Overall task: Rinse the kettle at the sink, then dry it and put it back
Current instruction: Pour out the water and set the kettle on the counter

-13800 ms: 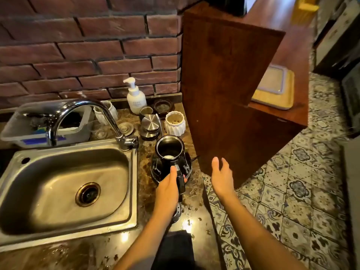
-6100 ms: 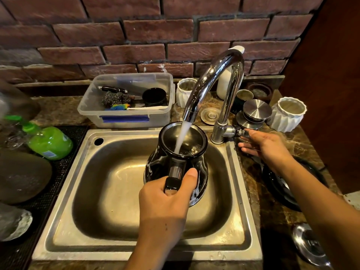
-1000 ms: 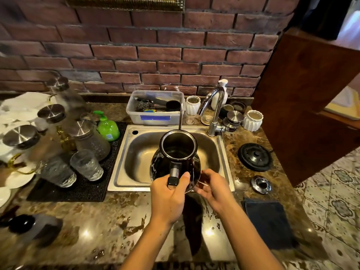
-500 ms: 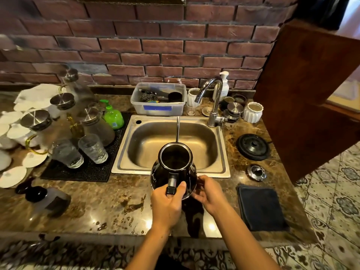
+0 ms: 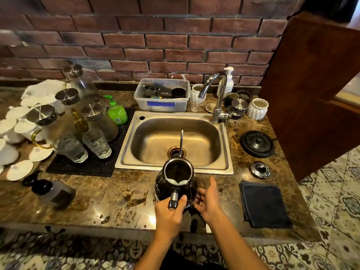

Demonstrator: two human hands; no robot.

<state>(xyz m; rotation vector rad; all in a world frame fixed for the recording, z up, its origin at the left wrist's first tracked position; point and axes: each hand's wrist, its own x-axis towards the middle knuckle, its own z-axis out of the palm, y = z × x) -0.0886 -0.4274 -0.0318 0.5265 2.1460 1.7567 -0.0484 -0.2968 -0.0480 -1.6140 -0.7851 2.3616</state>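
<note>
Marble countertop (image 5: pixel 109 199) runs below a brick wall, w/ steel sink (image 5: pixel 175 164) set in centre. Kettle (image 5: pixel 176 184), lid off, is held above counter at sink's front edge, spout over basin. Left hand (image 5: pixel 168 215) clamped on kettle handle. Right hand (image 5: pixel 209 199) just beside kettle body, fingers apart. Dark cloth (image 5: pixel 263 205) lies to the right; kettle base (image 5: pixel 257 144) near tap (image 5: pixel 217 98).

Black gooseneck kettle (image 5: pixel 176 185), lidless, upright, held over counter, spout toward sink (image 5: pixel 226 166), seemingly wet
</note>
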